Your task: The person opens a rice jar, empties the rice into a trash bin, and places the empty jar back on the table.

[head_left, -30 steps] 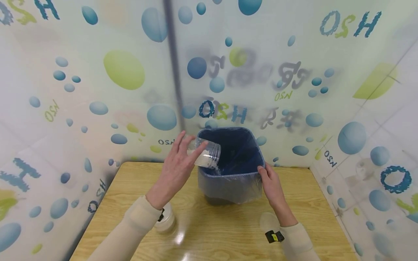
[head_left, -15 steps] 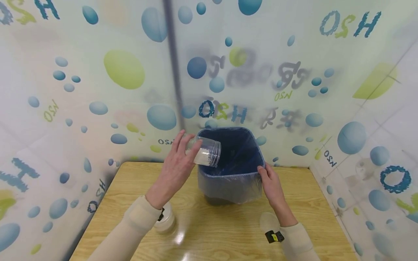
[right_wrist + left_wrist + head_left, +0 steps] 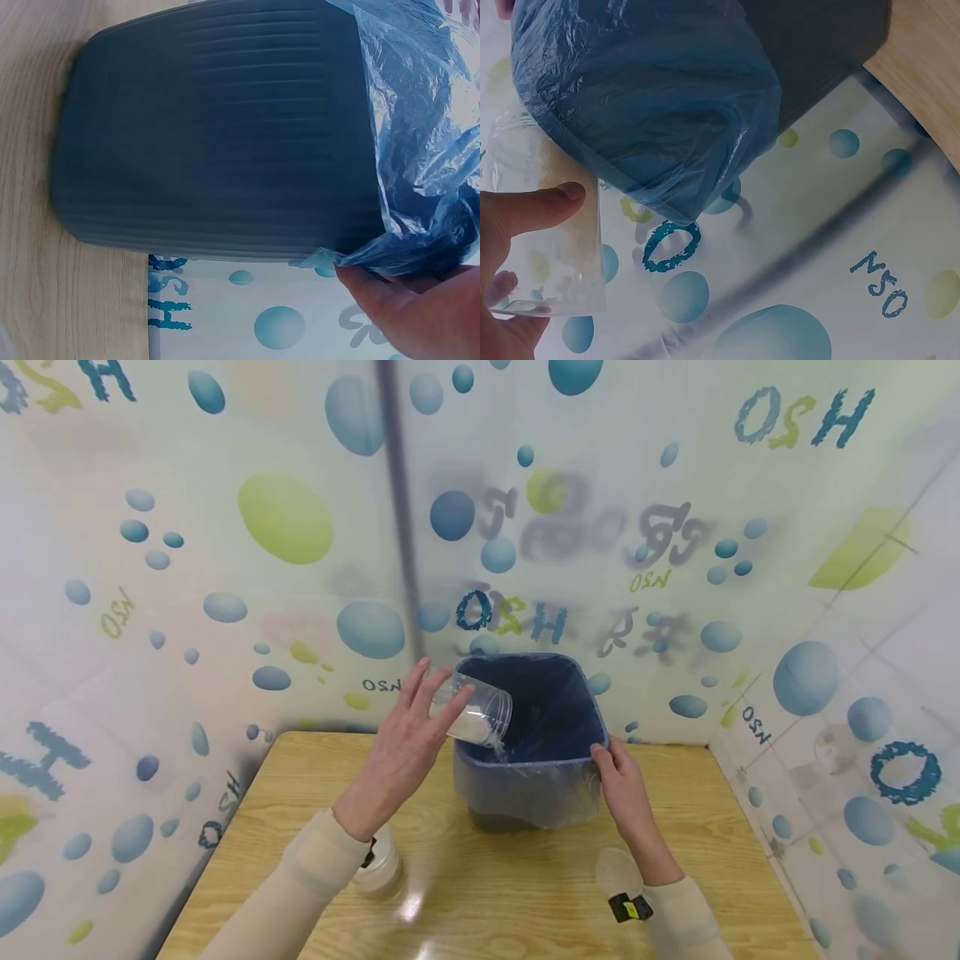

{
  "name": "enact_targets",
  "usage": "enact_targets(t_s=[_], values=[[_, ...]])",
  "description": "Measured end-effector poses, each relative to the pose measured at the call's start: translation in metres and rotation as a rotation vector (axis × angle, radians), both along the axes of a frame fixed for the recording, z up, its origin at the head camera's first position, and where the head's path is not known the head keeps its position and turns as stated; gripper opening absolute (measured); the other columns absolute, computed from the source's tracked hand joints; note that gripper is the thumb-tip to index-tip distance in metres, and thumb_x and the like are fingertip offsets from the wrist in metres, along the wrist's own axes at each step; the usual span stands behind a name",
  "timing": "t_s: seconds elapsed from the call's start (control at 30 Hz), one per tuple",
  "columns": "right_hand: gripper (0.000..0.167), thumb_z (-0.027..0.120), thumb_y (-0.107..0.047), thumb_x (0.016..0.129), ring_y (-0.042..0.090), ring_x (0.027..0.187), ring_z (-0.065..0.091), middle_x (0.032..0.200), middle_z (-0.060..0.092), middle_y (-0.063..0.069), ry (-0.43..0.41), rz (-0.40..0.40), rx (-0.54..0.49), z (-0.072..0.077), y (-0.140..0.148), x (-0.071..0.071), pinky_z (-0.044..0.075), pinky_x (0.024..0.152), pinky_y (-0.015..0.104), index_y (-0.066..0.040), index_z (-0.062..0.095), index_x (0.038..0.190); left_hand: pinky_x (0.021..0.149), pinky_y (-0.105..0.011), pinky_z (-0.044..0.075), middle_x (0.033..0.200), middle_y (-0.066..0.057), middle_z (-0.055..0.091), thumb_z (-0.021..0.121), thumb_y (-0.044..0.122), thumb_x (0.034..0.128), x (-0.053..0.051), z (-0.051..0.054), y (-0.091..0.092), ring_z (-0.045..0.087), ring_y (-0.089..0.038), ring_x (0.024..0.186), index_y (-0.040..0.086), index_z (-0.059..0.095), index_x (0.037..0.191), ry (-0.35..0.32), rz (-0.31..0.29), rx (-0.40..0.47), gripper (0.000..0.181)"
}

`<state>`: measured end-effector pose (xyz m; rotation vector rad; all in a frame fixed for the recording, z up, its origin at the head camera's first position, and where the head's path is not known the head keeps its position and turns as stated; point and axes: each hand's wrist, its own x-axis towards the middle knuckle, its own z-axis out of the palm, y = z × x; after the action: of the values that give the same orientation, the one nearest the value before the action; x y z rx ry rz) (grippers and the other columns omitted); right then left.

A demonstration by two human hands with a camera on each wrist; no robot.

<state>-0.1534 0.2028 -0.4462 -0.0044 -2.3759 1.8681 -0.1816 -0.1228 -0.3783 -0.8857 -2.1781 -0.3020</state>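
Note:
My left hand (image 3: pixel 397 752) grips a clear plastic jar (image 3: pixel 480 706) from above and behind, fingers and thumb round its sides. The jar lies tipped, mouth to the right, over the left rim of a dark trash can (image 3: pixel 498 820). White granules (image 3: pixel 498 747) spill from its mouth into the can, and more lie along its lower side. A bluish see-through trash bag (image 3: pixel 652 97) lines the can and folds over its rim. At the right front corner, my right hand (image 3: pixel 624 789) pinches rim and bag; in the right wrist view its fingers are partly hidden by the bag (image 3: pixel 420 150).
A second clear jar (image 3: pixel 378 870) stands on the wooden table (image 3: pixel 480 893), partly hidden by my left wrist. Beside my right wrist lies a round translucent disc (image 3: pixel 617 868). A patterned curtain (image 3: pixel 300 610) closes off the back and sides close behind the can.
Granules fell from the jar a second ago, none visibly half a second ago, and they fall again now. The jar tips slightly further down and right. My right hand stays on the rim.

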Motion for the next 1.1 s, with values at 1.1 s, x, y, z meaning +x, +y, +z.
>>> enact_targets(t_s=[1.1], values=[[0.045,0.040,-0.029,0.112,0.027,0.131,0.048,0.146,0.053,0.019,-0.007,-0.008,0.040,-0.0021,0.0007,0.0041,0.038,0.105,0.028,-0.002,0.050,0.147,0.099,-0.056,0.053,0.149,-0.024,0.042,0.066,-0.024,0.0817,0.0007,-0.0001,0.0032,0.032,-0.051,0.146,0.015,0.059,0.145,0.004,-0.019,-0.026,0.075]])
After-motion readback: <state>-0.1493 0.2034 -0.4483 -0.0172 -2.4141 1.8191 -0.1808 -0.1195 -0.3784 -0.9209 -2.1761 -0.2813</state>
